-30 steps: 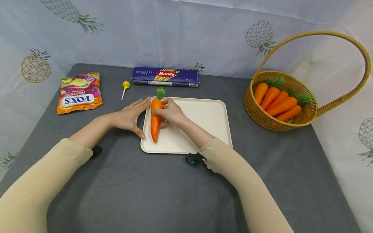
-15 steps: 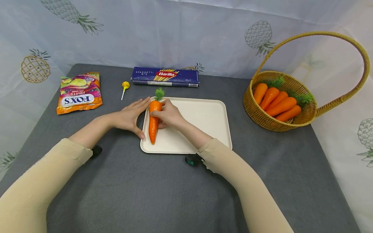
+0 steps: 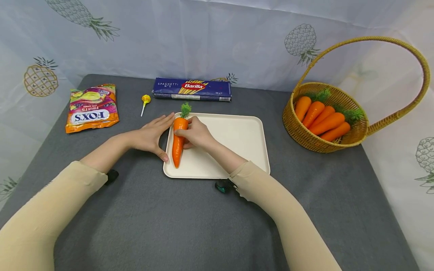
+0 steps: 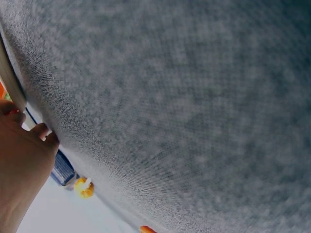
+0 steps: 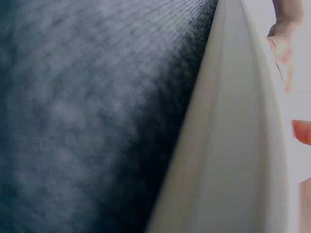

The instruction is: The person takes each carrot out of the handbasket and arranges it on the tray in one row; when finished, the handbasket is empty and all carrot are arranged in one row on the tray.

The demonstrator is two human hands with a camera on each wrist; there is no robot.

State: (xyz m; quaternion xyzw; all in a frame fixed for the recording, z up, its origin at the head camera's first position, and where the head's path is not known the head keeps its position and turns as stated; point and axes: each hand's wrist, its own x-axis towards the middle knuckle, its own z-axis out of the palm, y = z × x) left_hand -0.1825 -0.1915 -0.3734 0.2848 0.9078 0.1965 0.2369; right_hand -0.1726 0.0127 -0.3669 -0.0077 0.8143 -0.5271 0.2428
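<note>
Orange and glossy, the carrot (image 3: 177,150) is over the left end of the cream tray (image 3: 234,130), its pointed tip toward me and its leafy green top (image 3: 185,109) reaching past the far rim. My right hand (image 3: 198,133) pinches it around the upper half, with the thumb across the top face and the fingers down along its right side; whether its whole underside touches the tray, I cannot tell. My left hand (image 3: 149,136) is spread, thumb apart from the fingers, with the fingertips at the far left corner of the tray and the thumb at the left edge, just beside the carrot. Beige sleeves (image 3: 281,203) cover my arms, and dark devices sit below both wrists. Beyond the tray, on the dark grey surface (image 3: 149,222), lies a blue spaghetti box (image 3: 192,90), long side toward me. To its left is a lollipop (image 3: 145,99) with a yellow head and a white stick pointing my way, and farther left a bright candy bag (image 3: 91,107), its lettering upside down to me. Well to the right of the tray stands a woven basket (image 3: 295,131) with a tall arched handle, and several more carrots (image 3: 327,122) lie inside. Behind everything hangs a pale cloth (image 3: 220,41) printed with pineapples.
</note>
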